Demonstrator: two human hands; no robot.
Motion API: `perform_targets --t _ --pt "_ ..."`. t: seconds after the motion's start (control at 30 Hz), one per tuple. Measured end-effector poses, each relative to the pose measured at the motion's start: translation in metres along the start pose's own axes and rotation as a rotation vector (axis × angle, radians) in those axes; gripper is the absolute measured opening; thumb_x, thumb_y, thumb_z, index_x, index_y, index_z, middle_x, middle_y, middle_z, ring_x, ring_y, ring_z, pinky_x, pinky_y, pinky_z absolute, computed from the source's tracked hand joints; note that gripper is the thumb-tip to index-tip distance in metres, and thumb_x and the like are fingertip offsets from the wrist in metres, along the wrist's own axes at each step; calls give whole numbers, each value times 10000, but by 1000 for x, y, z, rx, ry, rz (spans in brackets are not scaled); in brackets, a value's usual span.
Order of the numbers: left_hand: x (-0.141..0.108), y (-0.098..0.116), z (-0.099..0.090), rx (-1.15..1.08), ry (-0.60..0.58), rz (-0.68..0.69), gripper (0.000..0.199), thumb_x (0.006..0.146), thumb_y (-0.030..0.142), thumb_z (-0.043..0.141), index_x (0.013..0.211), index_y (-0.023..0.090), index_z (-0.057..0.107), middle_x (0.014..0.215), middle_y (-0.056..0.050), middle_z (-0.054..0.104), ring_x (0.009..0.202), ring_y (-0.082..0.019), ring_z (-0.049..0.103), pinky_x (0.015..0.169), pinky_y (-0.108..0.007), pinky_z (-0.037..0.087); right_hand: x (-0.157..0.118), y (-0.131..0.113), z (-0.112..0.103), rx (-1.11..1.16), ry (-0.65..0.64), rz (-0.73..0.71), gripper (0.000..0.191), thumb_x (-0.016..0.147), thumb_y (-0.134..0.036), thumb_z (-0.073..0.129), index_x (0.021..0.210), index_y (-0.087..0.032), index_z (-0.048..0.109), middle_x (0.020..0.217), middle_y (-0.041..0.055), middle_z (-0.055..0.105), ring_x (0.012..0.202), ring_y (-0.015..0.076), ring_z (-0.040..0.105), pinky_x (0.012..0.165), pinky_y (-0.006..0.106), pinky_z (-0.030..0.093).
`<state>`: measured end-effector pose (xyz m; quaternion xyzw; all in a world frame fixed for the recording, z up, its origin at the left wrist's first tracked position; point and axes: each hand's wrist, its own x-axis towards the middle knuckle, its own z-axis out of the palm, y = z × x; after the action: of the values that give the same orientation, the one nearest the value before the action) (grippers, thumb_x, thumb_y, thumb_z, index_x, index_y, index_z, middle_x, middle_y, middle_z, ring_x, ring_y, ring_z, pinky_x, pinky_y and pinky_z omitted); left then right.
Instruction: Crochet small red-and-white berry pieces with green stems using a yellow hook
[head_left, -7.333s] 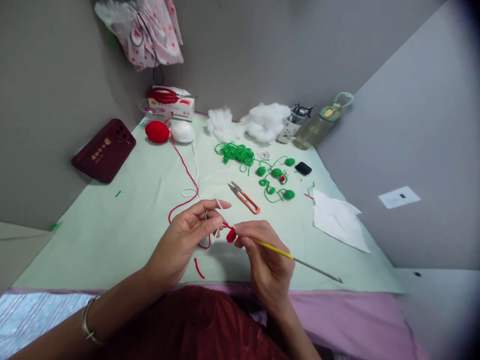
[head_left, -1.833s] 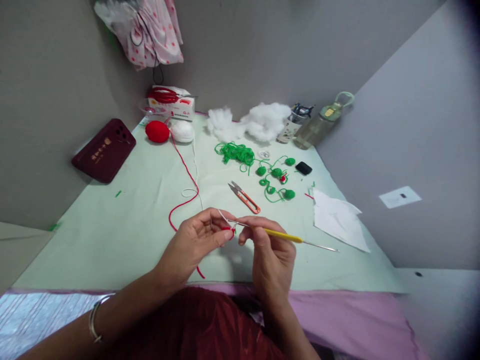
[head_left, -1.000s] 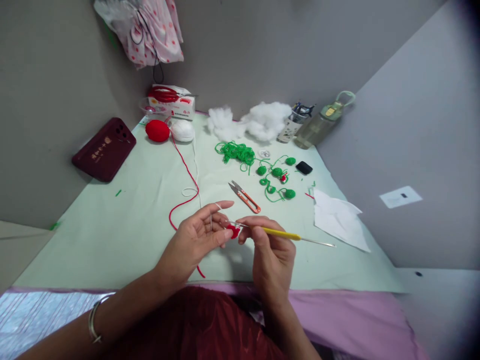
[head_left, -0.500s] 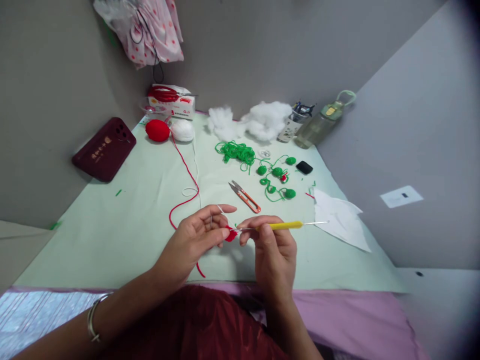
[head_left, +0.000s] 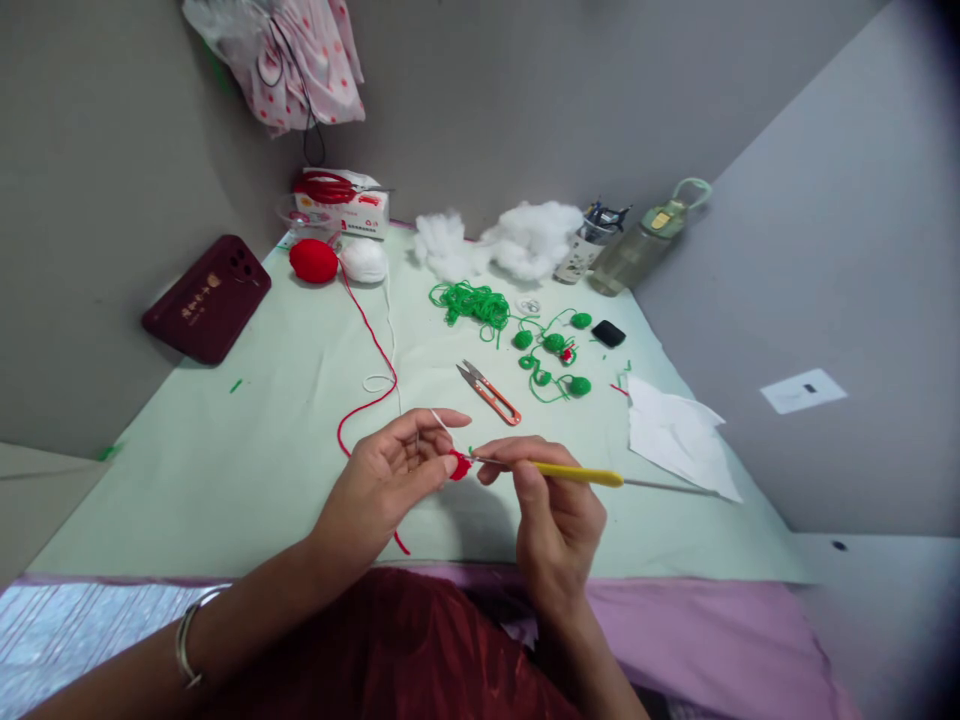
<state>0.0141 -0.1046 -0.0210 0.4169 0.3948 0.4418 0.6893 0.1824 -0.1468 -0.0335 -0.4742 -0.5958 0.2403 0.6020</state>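
Observation:
My left hand (head_left: 394,470) pinches a small red crochet piece (head_left: 459,466) between thumb and fingers, its index finger stretched out with white yarn (head_left: 441,422) running over it. In my right hand (head_left: 559,510) is a crochet hook with a yellow handle (head_left: 585,473), its thin metal tip at the red piece. Whether the tip is inside a stitch is too small to tell. Red yarn (head_left: 367,404) winds from a red ball (head_left: 313,261) toward the left hand, and its loose end shows below. A white ball of yarn (head_left: 364,261) sits beside the red one.
Orange thread snips (head_left: 489,393) lie just beyond my hands. Behind them are tangled green yarn (head_left: 472,308), several green crocheted balls (head_left: 554,343) and white stuffing (head_left: 532,242). A bottle (head_left: 641,245) and pen cup (head_left: 581,255) stand at the back; a maroon phone case (head_left: 210,300) is left.
My right hand has shifted slightly right and turned the hook, so its handle end now points lower and farther right. My left hand keeps the red piece almost in place.

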Motion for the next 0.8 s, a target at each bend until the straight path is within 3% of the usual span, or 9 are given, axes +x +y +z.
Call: perform_targets --t 0.17,0.3,0.4,0.5,0.6,0.7,0.8 --pt "-1 4 7 -1 26 27 276 804 226 856 1072 204 795 800 13 652 738 -129 577 731 -256 480 -10 9 5 -361 -118 -356 409 996 -89 590 1339 -297 670 1136 78 776 1012 204 741 817 348 630" --pt "-1 1 8 -188 -39 -121 447 798 320 888 1212 206 764 838 3 666 732 -123 567 730 -256 473 -16 16 14 -548 11 -474 559 958 -98 664 1439 -379 631 1208 85 755 1064 248 738 811 398 642" --pt "1 1 5 -288 -68 -277 498 776 314 904 1235 178 767 797 1 662 654 -96 516 644 -230 427 -12 12 14 -391 49 -375 441 969 -108 650 1321 -365 720 1162 77 760 996 230 736 779 390 628" --pt "4 5 2 -295 -35 -248 437 790 273 892 1209 200 788 771 23 645 620 -73 498 615 -206 406 -3 4 8 -108 112 -125 270 1012 -129 585 1101 -289 783 880 35 747 815 186 704 725 359 587" --pt "5 6 1 -250 -59 -192 368 808 262 875 1168 228 808 799 23 653 643 -72 517 604 -196 397 6 -1 6 146 113 25 212 1027 -177 588 985 -263 778 830 12 743 702 151 666 684 330 564" --pt "4 4 3 -226 -98 -164 326 800 255 876 1120 223 823 857 -6 690 716 -98 558 645 -211 434 10 -2 8 154 64 57 181 1012 -205 630 974 -267 795 921 22 792 782 157 713 707 312 591" --pt "2 1 5 -200 -66 -139 342 799 255 883 1136 233 824 871 -9 694 750 -109 570 651 -214 433 9 -2 12 76 64 64 194 1015 -195 624 1006 -276 800 911 13 795 745 146 715 690 298 599"
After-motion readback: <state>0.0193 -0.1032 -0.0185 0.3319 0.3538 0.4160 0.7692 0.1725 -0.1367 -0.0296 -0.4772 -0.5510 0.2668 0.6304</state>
